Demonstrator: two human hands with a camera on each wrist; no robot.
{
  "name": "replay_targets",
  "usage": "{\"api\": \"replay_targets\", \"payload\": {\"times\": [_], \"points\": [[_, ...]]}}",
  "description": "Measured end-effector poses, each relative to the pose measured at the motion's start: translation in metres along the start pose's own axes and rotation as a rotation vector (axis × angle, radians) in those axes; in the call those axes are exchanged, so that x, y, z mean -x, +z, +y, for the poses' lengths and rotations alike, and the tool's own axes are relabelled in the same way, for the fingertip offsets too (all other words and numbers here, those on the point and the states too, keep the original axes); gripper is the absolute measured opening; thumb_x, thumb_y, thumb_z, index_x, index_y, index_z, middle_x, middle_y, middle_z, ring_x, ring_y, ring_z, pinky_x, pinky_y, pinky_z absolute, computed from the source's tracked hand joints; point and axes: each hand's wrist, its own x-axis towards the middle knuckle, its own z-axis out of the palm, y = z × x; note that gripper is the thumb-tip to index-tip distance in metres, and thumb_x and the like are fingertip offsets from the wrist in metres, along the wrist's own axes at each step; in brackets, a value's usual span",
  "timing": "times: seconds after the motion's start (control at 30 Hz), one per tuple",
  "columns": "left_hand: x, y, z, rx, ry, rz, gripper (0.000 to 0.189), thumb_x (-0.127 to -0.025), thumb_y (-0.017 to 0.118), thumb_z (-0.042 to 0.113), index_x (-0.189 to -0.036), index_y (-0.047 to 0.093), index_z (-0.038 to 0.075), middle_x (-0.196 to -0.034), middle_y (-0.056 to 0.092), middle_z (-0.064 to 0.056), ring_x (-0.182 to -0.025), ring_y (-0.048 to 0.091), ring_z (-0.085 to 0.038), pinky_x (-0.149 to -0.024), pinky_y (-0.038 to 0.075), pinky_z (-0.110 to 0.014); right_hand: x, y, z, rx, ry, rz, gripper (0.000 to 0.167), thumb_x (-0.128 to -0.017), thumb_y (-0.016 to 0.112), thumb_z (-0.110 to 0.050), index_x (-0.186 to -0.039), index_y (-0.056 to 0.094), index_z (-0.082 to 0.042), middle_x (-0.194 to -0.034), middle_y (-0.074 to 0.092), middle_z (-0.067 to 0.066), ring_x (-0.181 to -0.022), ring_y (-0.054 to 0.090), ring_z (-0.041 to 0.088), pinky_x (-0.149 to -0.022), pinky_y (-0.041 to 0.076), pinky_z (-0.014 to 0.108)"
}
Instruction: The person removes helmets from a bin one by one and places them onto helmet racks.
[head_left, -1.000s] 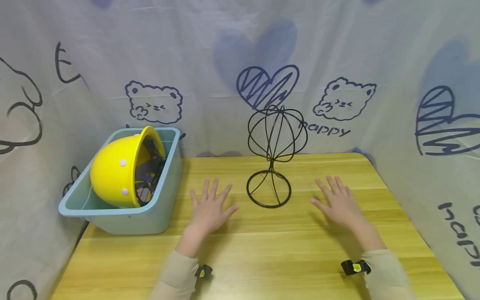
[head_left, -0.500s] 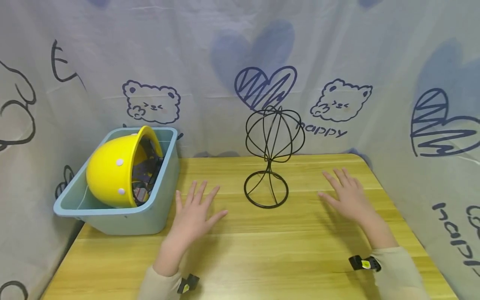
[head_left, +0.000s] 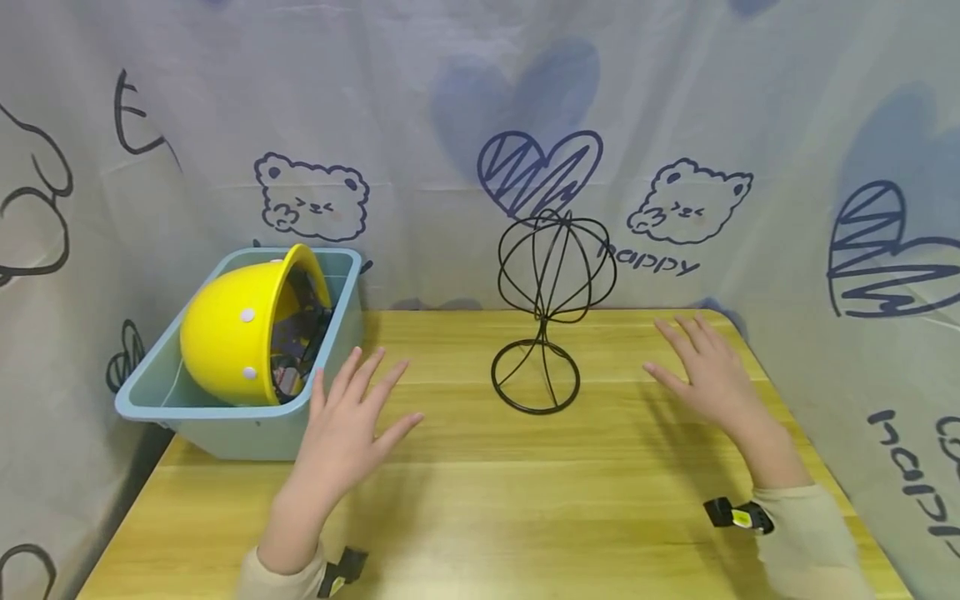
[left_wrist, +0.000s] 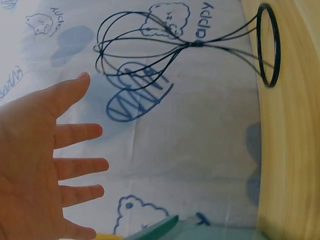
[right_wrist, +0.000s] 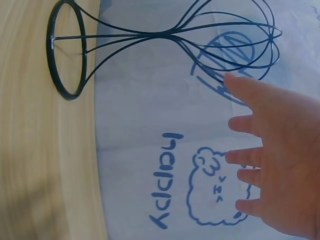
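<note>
A yellow hard hat (head_left: 228, 333) lies on its side in a light blue plastic bin (head_left: 247, 433), its hollow facing right with dark straps inside. My left hand (head_left: 341, 442) is held in the air by the bin's near right corner, fingers spread and holding nothing. A black wire stand (head_left: 543, 321) with a round cage top and ring base stands upright at the back middle of the table. To its right my right hand (head_left: 712, 375) hovers with fingers spread, apart from the stand. Both wrist views show bare palms; the wire stand (left_wrist: 197, 44) appears beyond the left one.
The wooden table (head_left: 517, 500) runs back to a pale cloth (head_left: 420, 217) with printed hearts and bears, which also hangs at both sides. A dark wrist camera (head_left: 343, 571) sits at my left cuff, another wrist camera (head_left: 738, 517) at my right.
My left hand has moved left, from the open table to beside the bin. My right hand has shifted a little right and up. The hard hat, bin and stand stay in place.
</note>
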Motion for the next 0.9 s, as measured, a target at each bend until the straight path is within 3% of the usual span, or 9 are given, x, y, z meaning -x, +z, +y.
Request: {"api": "replay_targets", "payload": {"times": [0.3, 0.43, 0.53, 0.7, 0.9], "points": [[0.017, -0.014, -0.020, -0.020, 0.048, 0.187, 0.065, -0.085, 0.070, 0.046, -0.142, 0.049, 0.023, -0.151, 0.043, -0.012, -0.143, 0.032, -0.038, -0.112, 0.018, -0.071, -0.008, -0.017, -0.008, 0.025, -0.074, 0.118, 0.066, -0.095, 0.059, -0.041, -0.149, 0.036, -0.010, -0.150, 0.036, 0.025, -0.143, 0.024, 0.047, -0.114, 0.021, 0.066], [0.027, -0.019, -0.030, -0.013, 0.053, 0.252, 0.061, -0.089, 0.062, 0.054, -0.140, 0.052, 0.021, -0.149, 0.046, -0.013, -0.142, 0.035, -0.038, -0.109, 0.022, -0.074, -0.014, -0.024, -0.016, 0.032, -0.100, 0.150, 0.065, -0.096, 0.058, -0.040, -0.149, 0.036, -0.010, -0.149, 0.038, 0.025, -0.143, 0.026, 0.046, -0.113, 0.024, 0.066], [0.032, -0.024, -0.037, -0.010, 0.044, 0.271, 0.060, -0.092, 0.056, 0.058, -0.139, 0.053, 0.021, -0.148, 0.046, -0.015, -0.141, 0.036, -0.039, -0.109, 0.022, -0.074, -0.018, -0.029, -0.022, 0.036, -0.133, 0.199, 0.064, -0.095, 0.060, -0.037, -0.148, 0.038, -0.009, -0.148, 0.040, 0.025, -0.142, 0.029, 0.045, -0.110, 0.028, 0.067], [0.041, -0.034, -0.045, -0.028, 0.012, 0.263, 0.059, -0.089, 0.065, 0.050, -0.139, 0.053, 0.021, -0.147, 0.047, -0.015, -0.141, 0.036, -0.040, -0.111, 0.021, -0.072, -0.026, -0.037, -0.031, 0.020, -0.216, 0.306, 0.061, -0.093, 0.063, -0.035, -0.146, 0.042, -0.011, -0.148, 0.042, 0.021, -0.142, 0.032, 0.043, -0.109, 0.031, 0.067], [0.054, -0.044, -0.057, -0.059, -0.011, 0.284, 0.058, -0.087, 0.067, 0.048, -0.136, 0.055, 0.019, -0.144, 0.050, -0.017, -0.138, 0.038, -0.040, -0.113, 0.018, -0.071, -0.040, -0.047, -0.051, -0.013, -0.352, 0.418, 0.060, -0.100, 0.044, -0.052, -0.144, 0.046, -0.010, -0.145, 0.047, 0.020, -0.141, 0.036, 0.040, -0.111, 0.032, 0.062]]}}
